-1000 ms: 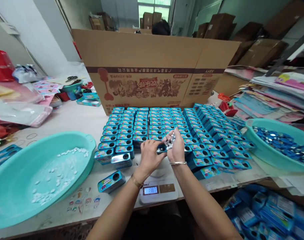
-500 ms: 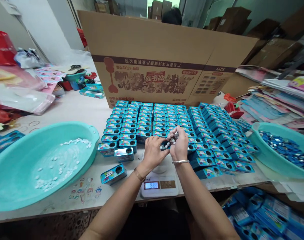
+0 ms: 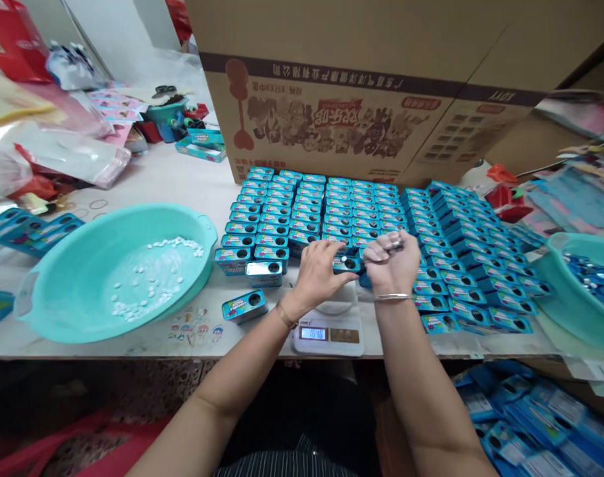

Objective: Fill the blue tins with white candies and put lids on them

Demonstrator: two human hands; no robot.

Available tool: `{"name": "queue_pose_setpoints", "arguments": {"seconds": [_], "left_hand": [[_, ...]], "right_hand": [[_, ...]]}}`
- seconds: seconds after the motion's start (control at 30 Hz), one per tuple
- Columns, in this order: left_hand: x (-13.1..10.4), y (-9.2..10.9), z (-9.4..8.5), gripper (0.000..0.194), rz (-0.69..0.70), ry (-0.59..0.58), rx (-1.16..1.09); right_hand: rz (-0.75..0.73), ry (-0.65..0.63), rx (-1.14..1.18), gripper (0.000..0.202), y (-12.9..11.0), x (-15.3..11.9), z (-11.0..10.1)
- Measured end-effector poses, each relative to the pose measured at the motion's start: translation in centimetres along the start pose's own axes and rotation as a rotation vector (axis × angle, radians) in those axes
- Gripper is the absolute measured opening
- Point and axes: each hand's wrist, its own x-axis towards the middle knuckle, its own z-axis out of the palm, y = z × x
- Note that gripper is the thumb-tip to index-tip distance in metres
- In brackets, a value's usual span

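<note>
By the scale (image 3: 332, 320) at the table's (image 3: 267, 341) front edge, I see the left hand (image 3: 318, 275) gripping a tin (image 3: 344, 266), presumably steadying it, the right hand (image 3: 394, 267) curled closed, contents blurred.

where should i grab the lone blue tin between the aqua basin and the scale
Probably pinch the blue tin across its two long sides, coming from above and left: it is narrow, stands apart from the rows, and its top hole sits toward the right end.

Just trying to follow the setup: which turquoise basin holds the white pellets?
The left-hand basin: white pellets lie scattered inside, whereas the right-hand basin holds shiny blue pieces.
</note>
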Motion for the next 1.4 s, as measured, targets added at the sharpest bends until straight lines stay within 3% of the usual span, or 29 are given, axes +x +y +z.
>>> {"name": "queue_pose_setpoints", "arguments": {"seconds": [0.27, 0.47, 0.6, 1.07, 1.4], "left_hand": [[-2.9, 0.0, -3.3, 0.049, 0.003, 0.138, -0.071], [-4.6, -0.5, -5.0, 0.039, 0.026, 0.197, -0.038], [-5.1, -0.4, -5.5, 0.033, 0.049, 0.158, 0.010], [-3.1, -0.1, -3.6, 0.030, 0.166, 0.077, 0.309], [-0.7, 1.2, -2.0, 0.026, 0.131, 0.016, 0.448]], "right_hand": [[0.045, -0.059, 0.179, 0.030, -3.4, -3.9, -3.4], [0.058, -0.029, 0.216, 0.027, -3.2, -7.3, -7.7], [0.097, 0.020, 0.249, 0.026, -2.3, -8.1, -9.7], [0.152, 0.056, 0.316, 0.021, -0.6, -7.5, -10.6], [0.162, 0.062, 0.337, 0.022, -0.7, -7.3, -11.3]]}}
